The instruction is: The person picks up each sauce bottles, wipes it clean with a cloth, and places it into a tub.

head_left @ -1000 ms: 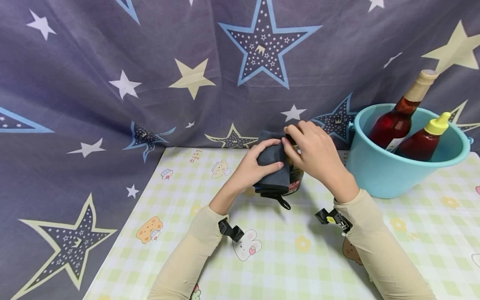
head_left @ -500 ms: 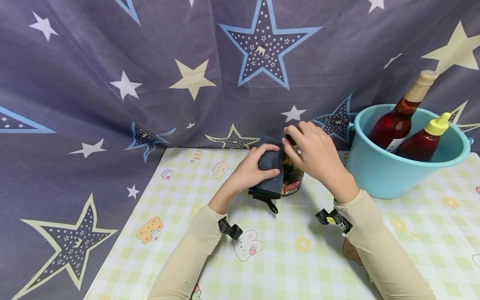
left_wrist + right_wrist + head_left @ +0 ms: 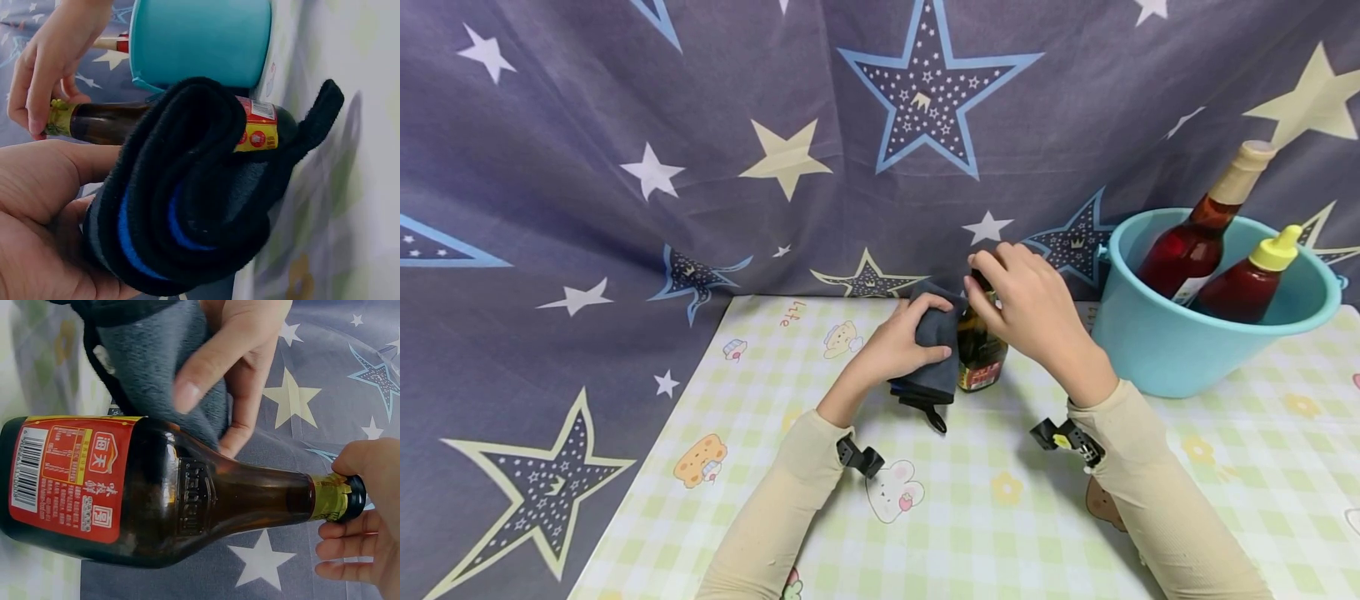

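My left hand (image 3: 891,346) grips a folded dark grey towel (image 3: 935,332) with black edging and a hanging loop. Blue shows between its folds in the left wrist view, where the towel (image 3: 206,181) covers part of a bottle. This dark brown glass sauce bottle (image 3: 982,358) stands upright on the table, just right of the towel. Its red and yellow label (image 3: 69,481) and barcode face the right wrist camera. At the top, my right hand (image 3: 1033,296) pinches the gold-wrapped neck (image 3: 328,497) near the black cap (image 3: 356,498).
A light blue bucket (image 3: 1157,358) stands to the right, holding a tall red bottle (image 3: 1183,250) and a yellow-capped squeeze bottle (image 3: 1240,287). A starry curtain (image 3: 700,125) hangs behind the table, which has a green checked cloth (image 3: 970,533).
The towel in my left hand has shifted left and slightly nearer to me, uncovering more of the sauce bottle and its label. My right hand has kept its place at the bottle's neck.
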The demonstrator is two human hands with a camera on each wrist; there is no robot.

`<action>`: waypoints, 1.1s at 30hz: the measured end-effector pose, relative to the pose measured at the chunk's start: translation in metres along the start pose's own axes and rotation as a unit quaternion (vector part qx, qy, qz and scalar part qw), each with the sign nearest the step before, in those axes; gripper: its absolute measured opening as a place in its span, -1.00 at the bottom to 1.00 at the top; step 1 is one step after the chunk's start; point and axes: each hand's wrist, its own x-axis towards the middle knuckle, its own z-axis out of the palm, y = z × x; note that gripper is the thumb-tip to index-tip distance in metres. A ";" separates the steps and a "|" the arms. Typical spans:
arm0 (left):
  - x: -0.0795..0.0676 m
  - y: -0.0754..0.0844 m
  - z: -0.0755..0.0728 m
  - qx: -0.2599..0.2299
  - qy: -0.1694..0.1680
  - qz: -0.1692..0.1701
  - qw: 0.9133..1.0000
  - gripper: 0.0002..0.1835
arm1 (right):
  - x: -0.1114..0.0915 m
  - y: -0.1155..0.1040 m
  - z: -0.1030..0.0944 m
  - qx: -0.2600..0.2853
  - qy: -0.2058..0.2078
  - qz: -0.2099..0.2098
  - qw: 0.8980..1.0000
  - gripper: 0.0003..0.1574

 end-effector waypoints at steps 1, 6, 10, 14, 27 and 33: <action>0.000 -0.001 0.000 0.001 -0.001 -0.004 1.000 -0.41 | 0.000 0.000 0.000 0.000 0.000 0.000 1.000 -0.74; 0.001 -0.004 0.001 -0.018 -0.006 -0.014 1.000 -0.41 | 0.000 0.000 0.000 -0.001 0.001 -0.001 1.000 -0.74; 0.002 -0.006 0.003 -0.024 -0.013 -0.020 0.999 -0.42 | 0.000 0.000 0.000 -0.002 0.000 -0.001 1.000 -0.74; 0.002 -0.008 0.004 -0.018 -0.025 -0.028 0.999 -0.41 | 0.000 0.000 0.000 0.000 0.000 0.000 1.000 -0.75; 0.004 -0.012 0.010 0.031 -0.045 -0.045 0.997 -0.41 | -0.001 0.000 0.000 0.004 0.003 -0.002 1.000 -0.76; 0.005 -0.011 0.012 0.050 -0.044 -0.052 0.996 -0.40 | 0.000 0.000 0.000 0.002 0.003 -0.004 1.000 -0.75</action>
